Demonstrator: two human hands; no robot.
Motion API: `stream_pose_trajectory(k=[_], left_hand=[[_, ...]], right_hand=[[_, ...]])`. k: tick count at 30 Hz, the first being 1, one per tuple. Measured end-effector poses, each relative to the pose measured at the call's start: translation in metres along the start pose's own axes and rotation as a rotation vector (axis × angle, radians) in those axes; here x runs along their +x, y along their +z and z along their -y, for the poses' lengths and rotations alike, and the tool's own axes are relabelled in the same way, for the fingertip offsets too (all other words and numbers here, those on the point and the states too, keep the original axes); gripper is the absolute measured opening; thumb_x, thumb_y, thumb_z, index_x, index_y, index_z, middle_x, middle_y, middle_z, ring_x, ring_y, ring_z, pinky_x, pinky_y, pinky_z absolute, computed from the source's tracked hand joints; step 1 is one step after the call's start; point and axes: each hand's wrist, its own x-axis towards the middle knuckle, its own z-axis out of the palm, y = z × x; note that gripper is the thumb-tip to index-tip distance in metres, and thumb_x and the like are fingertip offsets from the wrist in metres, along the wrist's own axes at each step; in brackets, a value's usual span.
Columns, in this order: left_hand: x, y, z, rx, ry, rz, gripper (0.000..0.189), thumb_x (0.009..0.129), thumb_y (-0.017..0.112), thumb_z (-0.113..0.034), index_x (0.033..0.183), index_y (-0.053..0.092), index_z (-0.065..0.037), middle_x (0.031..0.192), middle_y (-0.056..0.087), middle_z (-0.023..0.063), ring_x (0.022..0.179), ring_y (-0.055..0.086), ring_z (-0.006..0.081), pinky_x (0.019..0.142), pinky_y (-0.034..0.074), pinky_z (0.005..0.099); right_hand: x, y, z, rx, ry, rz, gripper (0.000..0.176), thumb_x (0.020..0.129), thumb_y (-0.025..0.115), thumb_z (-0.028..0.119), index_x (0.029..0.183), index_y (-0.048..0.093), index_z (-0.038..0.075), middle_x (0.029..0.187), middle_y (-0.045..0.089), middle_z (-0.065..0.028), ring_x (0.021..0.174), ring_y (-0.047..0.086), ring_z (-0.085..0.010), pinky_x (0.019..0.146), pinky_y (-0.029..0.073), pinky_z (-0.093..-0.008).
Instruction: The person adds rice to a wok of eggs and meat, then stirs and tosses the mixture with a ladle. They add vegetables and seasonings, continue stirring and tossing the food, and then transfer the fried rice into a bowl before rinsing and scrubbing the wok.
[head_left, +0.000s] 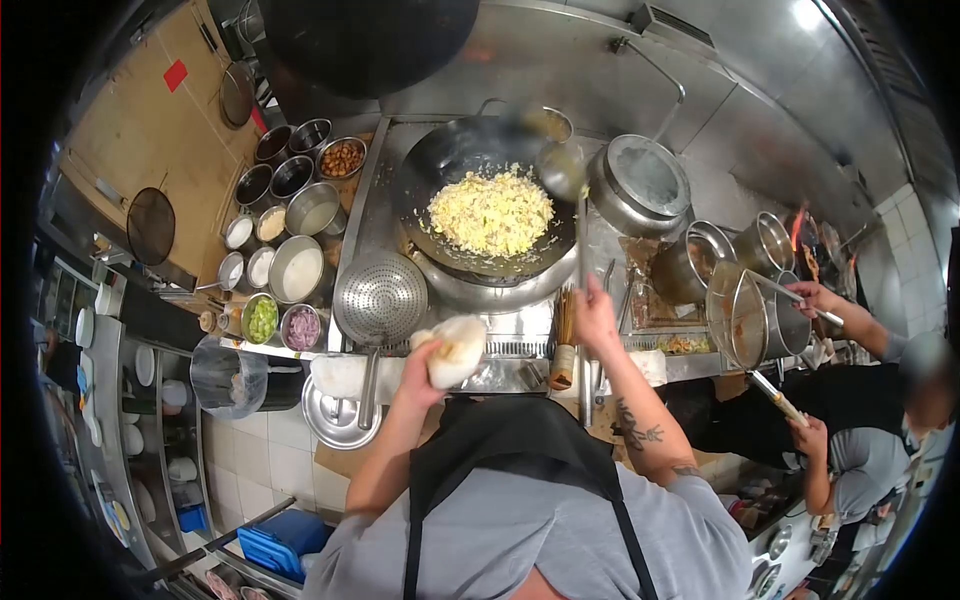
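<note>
My left hand is closed on a bunched white cloth in front of the wok's near rim. In my right hand is the long handle of a ladle, its blurred bowl raised over the wok's right far edge. The dark wok sits on the burner and holds a mound of yellow and white fried rice. Left of the wok, a perforated strainer rests with its handle towards me. A bamboo wok brush stands near my right hand.
Seasoning pots, including chopped greens and chopped onion, line the left side. A lidded pot and a steel pot stand right. Further right, a co-worker holds a mesh strainer. A blue container is low left.
</note>
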Motion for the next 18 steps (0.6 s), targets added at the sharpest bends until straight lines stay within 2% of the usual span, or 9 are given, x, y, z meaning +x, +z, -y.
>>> stream_pose_trajectory(k=[2, 5, 8, 9, 11, 13, 15, 16, 18], left_hand=[[-0.031, -0.005, 0.006, -0.084, -0.028, -0.018, 0.05, 0.088, 0.053, -0.01, 0.134, 0.038, 0.002, 0.125, 0.054, 0.0203, 0.115, 0.056, 0.0357, 0.099, 0.047, 0.0489], [-0.047, -0.023, 0.014, -0.022, 0.092, -0.139, 0.049, 0.087, 0.053, -0.006, 0.134, 0.039, 0.002, 0.125, 0.055, 0.0194, 0.116, 0.056, 0.0347, 0.101, 0.046, 0.0467], [-0.055, -0.037, 0.01, 0.078, 0.061, -0.173, 0.049, 0.086, 0.054, -0.005, 0.133, 0.04, 0.001, 0.125, 0.055, 0.0176, 0.115, 0.056, 0.0335, 0.1, 0.047, 0.0452], [-0.057, -0.038, 0.01, 0.098, 0.088, -0.191, 0.049, 0.086, 0.056, -0.005, 0.132, 0.041, 0.001, 0.123, 0.056, 0.0169, 0.114, 0.057, 0.0322, 0.099, 0.048, 0.0454], [-0.054, -0.039, 0.008, 0.119, 0.108, -0.261, 0.047, 0.086, 0.056, -0.006, 0.131, 0.043, 0.001, 0.123, 0.057, 0.0165, 0.112, 0.058, 0.0313, 0.098, 0.049, 0.0452], [-0.034, -0.015, 0.011, 0.169, 0.122, -0.267, 0.043, 0.088, 0.056, -0.01, 0.129, 0.045, -0.001, 0.121, 0.058, 0.0162, 0.111, 0.059, 0.0299, 0.096, 0.05, 0.0446], [0.003, 0.001, 0.013, 0.26, 0.114, -0.233, 0.043, 0.09, 0.055, -0.015, 0.13, 0.045, -0.001, 0.123, 0.058, 0.0165, 0.112, 0.059, 0.0309, 0.097, 0.048, 0.0456], [0.019, 0.01, 0.01, 0.298, 0.128, -0.225, 0.044, 0.091, 0.054, -0.018, 0.13, 0.045, -0.001, 0.124, 0.058, 0.0166, 0.113, 0.059, 0.0314, 0.098, 0.047, 0.0461], [0.053, 0.038, 0.003, 0.308, 0.095, -0.132, 0.044, 0.095, 0.048, -0.029, 0.128, 0.048, 0.0, 0.122, 0.06, 0.0161, 0.111, 0.06, 0.0289, 0.094, 0.049, 0.0442]], right_hand=[[-0.01, 0.013, 0.019, 0.327, 0.398, 0.265, 0.048, 0.094, 0.051, 0.018, 0.139, 0.042, 0.001, 0.068, 0.058, -0.0057, 0.044, 0.049, -0.0117, 0.045, 0.044, -0.025], [-0.021, 0.016, 0.049, 0.218, 0.225, 0.359, 0.047, 0.095, 0.052, 0.014, 0.14, 0.041, 0.005, 0.059, 0.048, 0.002, 0.039, 0.041, -0.0073, 0.035, 0.035, -0.0272], [-0.028, 0.025, 0.032, -0.044, -0.246, 0.222, 0.053, 0.094, 0.054, 0.013, 0.143, 0.037, 0.004, 0.061, 0.05, 0.0031, 0.043, 0.042, -0.0057, 0.037, 0.035, -0.0257], [-0.037, 0.018, 0.051, 0.004, -0.174, 0.268, 0.053, 0.094, 0.054, 0.013, 0.144, 0.037, 0.006, 0.064, 0.052, -0.0006, 0.045, 0.043, -0.0067, 0.04, 0.037, -0.0265], [-0.063, -0.007, 0.1, 0.214, 0.182, 0.387, 0.054, 0.095, 0.056, 0.015, 0.145, 0.036, 0.011, 0.069, 0.054, -0.0037, 0.048, 0.043, -0.007, 0.042, 0.037, -0.0254], [-0.059, -0.012, 0.089, 0.613, 0.484, 0.483, 0.049, 0.095, 0.056, 0.018, 0.142, 0.04, 0.015, 0.065, 0.048, 0.0006, 0.042, 0.038, -0.007, 0.036, 0.034, -0.0242], [-0.034, 0.007, 0.046, 0.477, 0.44, 0.437, 0.047, 0.095, 0.053, 0.015, 0.14, 0.042, 0.015, 0.062, 0.046, 0.0004, 0.041, 0.04, -0.0087, 0.036, 0.034, -0.0265], [-0.024, 0.011, 0.037, 0.43, 0.346, 0.396, 0.046, 0.092, 0.052, 0.012, 0.138, 0.044, 0.012, 0.064, 0.052, -0.0041, 0.042, 0.045, -0.013, 0.037, 0.038, -0.0301], [-0.008, 0.004, 0.039, 0.076, 0.098, 0.169, 0.049, 0.088, 0.055, 0.013, 0.135, 0.046, 0.002, 0.074, 0.062, -0.009, 0.055, 0.058, -0.0178, 0.05, 0.049, -0.0345]])
